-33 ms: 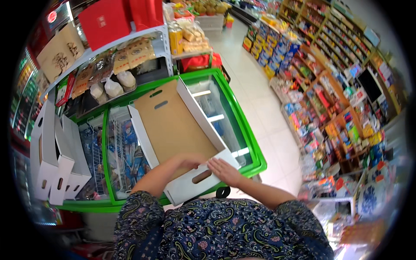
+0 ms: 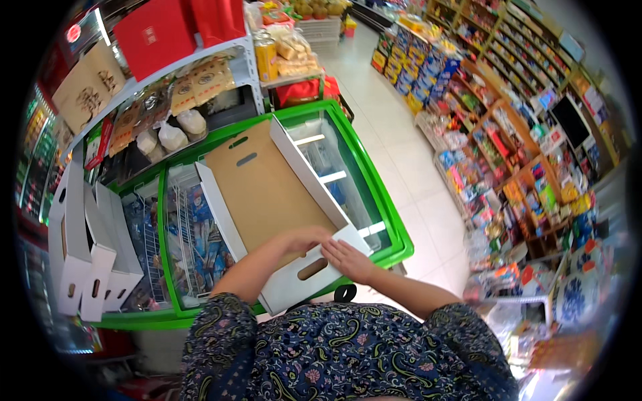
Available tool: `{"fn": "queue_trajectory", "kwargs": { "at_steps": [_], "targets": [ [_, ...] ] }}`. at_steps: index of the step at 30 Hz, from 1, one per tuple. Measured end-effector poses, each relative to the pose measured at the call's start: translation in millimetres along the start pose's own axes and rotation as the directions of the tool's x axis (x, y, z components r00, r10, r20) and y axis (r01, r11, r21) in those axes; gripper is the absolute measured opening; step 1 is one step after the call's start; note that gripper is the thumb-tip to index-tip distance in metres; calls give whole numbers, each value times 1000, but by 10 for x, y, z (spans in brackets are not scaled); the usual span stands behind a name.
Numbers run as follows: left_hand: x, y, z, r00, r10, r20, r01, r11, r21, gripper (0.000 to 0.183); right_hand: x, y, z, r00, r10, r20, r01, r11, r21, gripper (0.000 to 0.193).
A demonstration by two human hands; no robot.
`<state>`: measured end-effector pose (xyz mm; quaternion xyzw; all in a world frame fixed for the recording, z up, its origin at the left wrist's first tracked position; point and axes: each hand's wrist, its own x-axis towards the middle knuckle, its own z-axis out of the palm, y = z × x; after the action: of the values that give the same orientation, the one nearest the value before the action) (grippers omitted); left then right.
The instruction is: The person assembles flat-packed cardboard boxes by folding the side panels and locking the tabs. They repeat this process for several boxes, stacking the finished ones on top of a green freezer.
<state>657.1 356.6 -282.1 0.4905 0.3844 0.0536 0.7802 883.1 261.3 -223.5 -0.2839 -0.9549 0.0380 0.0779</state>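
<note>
A shallow cardboard box [image 2: 259, 184], white outside and brown inside, lies open side up on a green-framed chest freezer [image 2: 394, 247]. My left hand [image 2: 309, 238] reaches over the box's near end, bent at the wrist against the inner side of the wall. Its fingertips are partly hidden, so how far they are closed does not show. On the outer white face of that same end wall, my right hand [image 2: 348, 260] lies flat near the right corner, fingers stretched out together. Between my forearms the oval handle hole [image 2: 312, 269] shows.
Several white cardboard pieces with handle holes [image 2: 100, 267] stand on the freezer's left end. Behind it a shelf carries red bags [image 2: 150, 40] and wrapped goods. A pale tiled aisle [image 2: 394, 167] runs along the right, beside crowded snack shelves [image 2: 508, 154]. A black roll [image 2: 345, 293] sits by the near rim.
My left hand has shifted slightly right along the near end wall, closer to my right hand. The view has moved a little; the box and my right hand look nearly the same.
</note>
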Motion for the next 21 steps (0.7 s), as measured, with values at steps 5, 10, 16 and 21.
{"fn": "queue_trajectory", "kwargs": {
  "at_steps": [5,10,16,21],
  "targets": [
    [482,616,542,996,-12,-89,13,1000,15,38,-103,15,-31,1000,26,-19,-26,999,-20,55],
    [580,453,501,993,-9,-114,8,1000,-2,34,-113,44,42,997,27,-68,-28,999,-18,55],
    [695,235,532,990,61,-130,-54,997,53,27,-25,150,72,1000,18,16,-20,990,143,47],
    [530,-144,390,798,353,-489,-127,891,435,38,36,192,179,992,0,127,-21,986,163,46]
  ]
}}
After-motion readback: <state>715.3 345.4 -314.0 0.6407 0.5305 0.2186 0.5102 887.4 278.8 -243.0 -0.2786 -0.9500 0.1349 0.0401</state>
